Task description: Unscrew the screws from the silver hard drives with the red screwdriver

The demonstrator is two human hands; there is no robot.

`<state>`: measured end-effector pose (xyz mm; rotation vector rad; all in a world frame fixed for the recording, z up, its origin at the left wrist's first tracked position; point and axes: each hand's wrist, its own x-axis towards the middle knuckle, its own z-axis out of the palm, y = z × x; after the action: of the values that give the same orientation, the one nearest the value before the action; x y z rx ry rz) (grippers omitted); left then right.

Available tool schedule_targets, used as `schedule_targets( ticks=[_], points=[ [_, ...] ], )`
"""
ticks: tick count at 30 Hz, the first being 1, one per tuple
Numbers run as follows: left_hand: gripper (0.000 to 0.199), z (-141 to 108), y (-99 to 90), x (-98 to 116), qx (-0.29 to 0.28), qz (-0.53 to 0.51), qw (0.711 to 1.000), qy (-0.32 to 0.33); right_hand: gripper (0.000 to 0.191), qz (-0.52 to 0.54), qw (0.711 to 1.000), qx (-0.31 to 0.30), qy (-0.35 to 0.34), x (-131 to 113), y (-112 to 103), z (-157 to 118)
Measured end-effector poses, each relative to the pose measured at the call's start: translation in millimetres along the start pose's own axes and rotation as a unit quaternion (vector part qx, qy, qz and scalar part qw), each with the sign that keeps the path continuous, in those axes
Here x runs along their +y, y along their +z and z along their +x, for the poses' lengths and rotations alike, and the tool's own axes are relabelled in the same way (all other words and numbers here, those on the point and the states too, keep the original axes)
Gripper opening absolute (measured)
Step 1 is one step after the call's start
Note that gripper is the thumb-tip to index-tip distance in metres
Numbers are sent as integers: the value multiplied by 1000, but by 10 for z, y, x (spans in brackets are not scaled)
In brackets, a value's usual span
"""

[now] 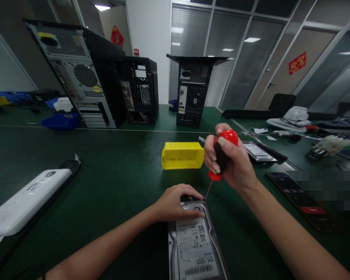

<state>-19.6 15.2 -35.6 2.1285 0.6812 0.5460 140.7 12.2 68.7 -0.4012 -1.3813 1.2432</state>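
Observation:
A hard drive (196,249) lies label side up on the green tabletop, close to me. My left hand (177,204) grips its far end, thumb on the top cover and fingers along the far edge. In my right hand (231,157) is a screwdriver (223,153) with a red and black handle, fingers wrapped round it. The thin shaft slants down, and its tip meets the drive's far right corner. Whether a screw sits under the tip is too small to tell. Just beyond the hands, a yellow plastic bin (182,155) lies with its opening facing me.
Computer cases (87,74) stand along the back. At left lies a white power strip (32,198) with a cable. On the right are a phone (300,198), another hard drive (258,151) and assorted parts. A blue bin (61,121) sits at far left.

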Motion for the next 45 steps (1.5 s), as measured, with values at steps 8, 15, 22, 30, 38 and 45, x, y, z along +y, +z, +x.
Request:
schedule_targets(
  ticks=[8, 15, 22, 30, 38, 45],
  points=[
    [35, 12, 5, 3, 0, 4, 1000, -5, 22, -9, 1000, 10, 1, 3, -18, 4],
    [36, 9, 3, 3, -1, 1, 1000, -3, 26, -32, 999, 10, -24, -19, -32, -5],
    [36, 17, 2, 2, -3, 4, 1000, -4, 25, -27, 1000, -4, -9, -21, -33, 1],
    [36, 6, 2, -6, -3, 4, 1000, 1, 13, -9, 1000, 17, -17, -41, -16, 3],
    [36, 5, 11, -28, 0, 5, 1000, 4, 18, -11, 1000, -2, -15, -46, -26, -1],
    [35, 9, 16, -27, 10, -2, 1000, 13, 18, -46, 999, 8, -20, 7, -34, 0]
  ],
)
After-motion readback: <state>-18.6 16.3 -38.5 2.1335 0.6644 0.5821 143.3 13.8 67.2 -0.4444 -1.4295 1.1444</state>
